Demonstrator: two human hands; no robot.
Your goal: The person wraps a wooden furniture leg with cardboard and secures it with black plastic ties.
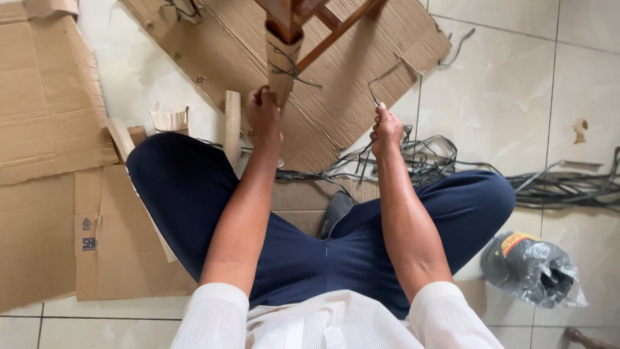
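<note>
Two bare hands up at the brown wooden chair leg (284, 19), which is sleeved in a tan cardboard wrap (281, 61) tied with thin dark strapping.

Left hand (263, 116): fingers (258, 98) curled together, pinched on the lower edge of the cardboard wrap, directly below the leg. Wrap sits at the fingertips, rising away from them.

Right hand (385, 131): well right of the leg, fingers closed in a fist on a thin grey plastic strap (381, 81). Strap comes out of the top of the fist, loops up and right over the flattened brown cardboard sheet (361, 39) under the leg.

Right of the leg and below it: tangled pile of grey straps (420, 158) on the pale tiled floor (504, 84). Further down-right, a crumpled grey plastic bag (529, 268). Left of the leg: short cardboard tube (232, 126) standing just beside the person's knee, more flat cardboard beyond.
</note>
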